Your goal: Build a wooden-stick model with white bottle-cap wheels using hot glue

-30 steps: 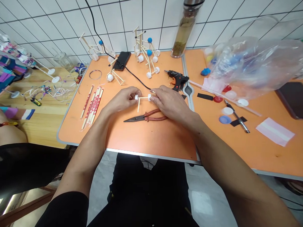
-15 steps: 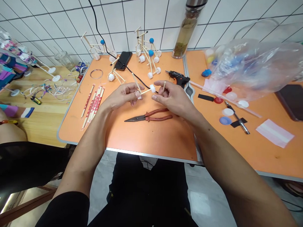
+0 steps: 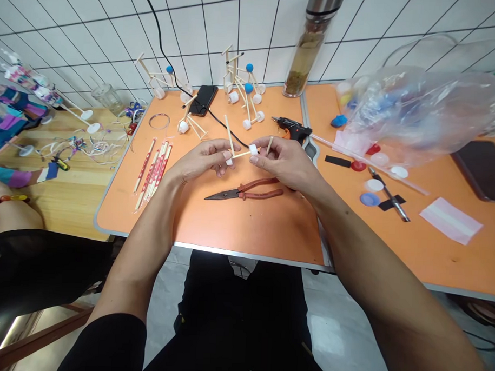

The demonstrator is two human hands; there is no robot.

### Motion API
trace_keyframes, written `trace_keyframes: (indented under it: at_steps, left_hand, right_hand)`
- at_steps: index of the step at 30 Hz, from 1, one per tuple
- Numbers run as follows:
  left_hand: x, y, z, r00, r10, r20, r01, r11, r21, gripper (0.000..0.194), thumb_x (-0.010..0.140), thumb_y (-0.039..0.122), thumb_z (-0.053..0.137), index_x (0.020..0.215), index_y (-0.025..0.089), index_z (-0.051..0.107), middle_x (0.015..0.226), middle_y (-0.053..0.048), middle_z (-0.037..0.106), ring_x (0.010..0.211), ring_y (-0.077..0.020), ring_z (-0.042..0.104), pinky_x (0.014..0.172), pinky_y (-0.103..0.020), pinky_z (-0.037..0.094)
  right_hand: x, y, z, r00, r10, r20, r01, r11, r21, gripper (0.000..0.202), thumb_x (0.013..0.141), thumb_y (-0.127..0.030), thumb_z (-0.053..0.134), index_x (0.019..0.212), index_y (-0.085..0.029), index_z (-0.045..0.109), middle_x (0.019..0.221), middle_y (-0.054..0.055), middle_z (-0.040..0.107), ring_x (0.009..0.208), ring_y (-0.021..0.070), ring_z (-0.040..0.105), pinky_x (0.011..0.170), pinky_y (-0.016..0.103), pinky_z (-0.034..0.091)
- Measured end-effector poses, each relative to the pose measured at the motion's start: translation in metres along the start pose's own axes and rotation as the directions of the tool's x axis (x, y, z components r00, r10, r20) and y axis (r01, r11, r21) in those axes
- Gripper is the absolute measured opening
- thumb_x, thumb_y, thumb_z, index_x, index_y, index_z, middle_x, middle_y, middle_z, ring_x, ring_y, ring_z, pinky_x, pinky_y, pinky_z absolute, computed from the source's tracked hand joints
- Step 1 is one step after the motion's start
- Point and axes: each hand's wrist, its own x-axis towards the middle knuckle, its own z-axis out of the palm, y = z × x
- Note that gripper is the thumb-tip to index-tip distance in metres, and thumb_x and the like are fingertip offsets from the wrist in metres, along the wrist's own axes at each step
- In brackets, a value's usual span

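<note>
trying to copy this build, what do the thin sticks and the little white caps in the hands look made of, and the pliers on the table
Sticks: pale and matte, probably bamboo or wood, like the wrapped chopsticks nearby.
White caps: smooth, opaque, likely plastic.
Pliers: dark dull metal jaws; reddish handles, seemingly rubber or plastic sleeves.
Left hand and right hand both pinch the piece.

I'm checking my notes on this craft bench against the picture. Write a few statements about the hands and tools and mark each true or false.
1. Both hands hold a stick piece with white caps above the orange table. True.
2. The pliers are in the right hand. False: they lie on the table below the hands.
3. The glue gun lies beyond the right hand. True.
4. The left hand grips the wrapped chopsticks. False: they lie on the table, apart from it.
5. The phone lies near the wall. True.
</note>
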Motion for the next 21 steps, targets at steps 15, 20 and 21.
trace_keyframes:
  at_steps: [15, 20, 21]
  left_hand:
    - [0.015, -0.013, 0.029, 0.980, -0.044, -0.192, 0.011, 0.985, -0.170, 0.046, 0.068, 0.039, 0.105, 0.098, 0.017, 0.077, 0.070, 0.004, 0.067, 0.050, -0.0068, 0.057, 0.042, -0.018, 0.043]
    - [0.016, -0.009, 0.036, 0.958, -0.090, -0.273, 0.039, 0.982, -0.185, 0.024, 0.071, 0.024, 0.090, 0.088, 0.015, 0.075, 0.063, 0.005, 0.065, 0.045, -0.0045, 0.050, 0.040, -0.018, 0.035]
    - [0.016, -0.009, 0.036, 0.952, -0.097, -0.289, 0.044, 0.982, -0.184, 0.021, 0.071, 0.021, 0.088, 0.086, 0.015, 0.075, 0.062, 0.005, 0.064, 0.044, -0.0046, 0.050, 0.040, -0.019, 0.034]
  right_hand:
    - [0.002, 0.005, 0.011, 0.999, 0.043, -0.022, -0.043, 0.999, 0.003, 0.042, 0.087, -0.050, 0.082, 0.112, -0.017, 0.078, 0.078, -0.002, 0.060, 0.071, 0.0153, 0.050, 0.067, 0.032, 0.037]
    - [0.003, 0.012, 0.014, 0.999, 0.039, 0.015, -0.039, 0.999, 0.005, 0.053, 0.088, -0.054, 0.081, 0.125, -0.015, 0.079, 0.089, 0.002, 0.068, 0.078, 0.0179, 0.057, 0.072, 0.034, 0.044]
    - [0.003, 0.013, 0.014, 0.999, 0.029, 0.023, -0.029, 1.000, 0.001, 0.056, 0.088, -0.053, 0.081, 0.130, -0.015, 0.078, 0.092, 0.003, 0.070, 0.080, 0.0186, 0.059, 0.074, 0.035, 0.046]
